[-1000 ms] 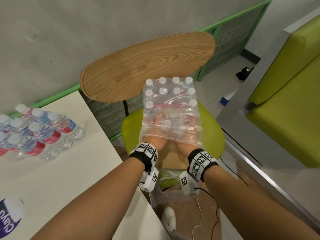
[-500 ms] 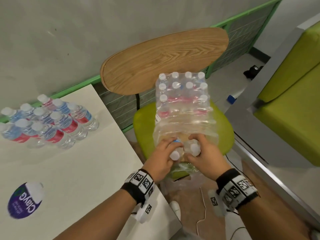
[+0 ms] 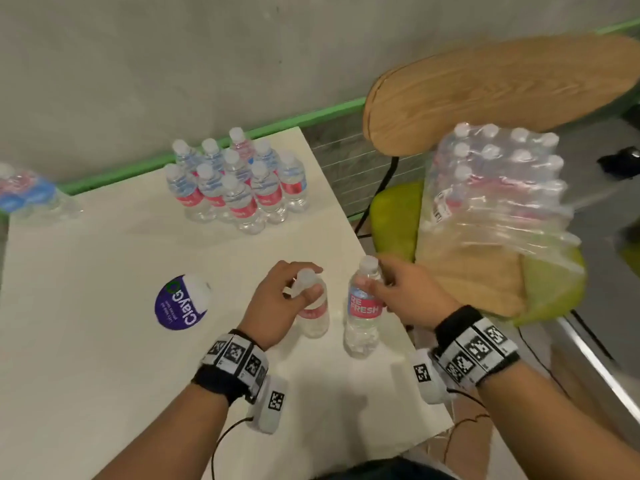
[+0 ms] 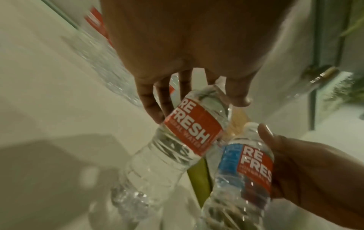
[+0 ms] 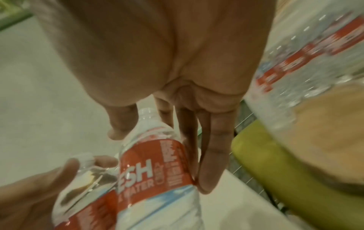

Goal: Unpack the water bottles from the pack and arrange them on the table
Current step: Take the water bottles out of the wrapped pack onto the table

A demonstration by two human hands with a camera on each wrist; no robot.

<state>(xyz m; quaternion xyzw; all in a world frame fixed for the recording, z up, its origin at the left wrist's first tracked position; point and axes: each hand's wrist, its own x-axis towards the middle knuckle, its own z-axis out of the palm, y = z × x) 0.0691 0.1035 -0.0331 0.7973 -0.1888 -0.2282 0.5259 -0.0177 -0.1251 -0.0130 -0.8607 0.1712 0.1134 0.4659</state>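
My left hand (image 3: 308, 280) grips the neck of a clear water bottle (image 3: 313, 317) with a red label. My right hand (image 3: 372, 275) grips the neck of a second bottle (image 3: 363, 313). Both bottles are upright over the white table (image 3: 104, 341) near its right edge; I cannot tell whether they touch it. The left wrist view shows my fingers (image 4: 151, 107) round the first bottle (image 4: 195, 129). In the right wrist view the second bottle (image 5: 155, 171) fills the middle. The torn plastic pack (image 3: 495, 188), still holding several bottles, lies on the chair. Several unpacked bottles (image 3: 239, 181) stand grouped at the table's far side.
A round purple sticker (image 3: 181, 303) is on the table left of my hands. More bottles (image 3: 27, 195) lie at the far left edge. The chair has a wooden back (image 3: 502, 84) and a green seat (image 3: 394, 216), close to the table's right edge. A grey wall runs behind.
Both hands have come away from the pack's open end, each with one bottle, and moved left over the table. The view has turned left with them.
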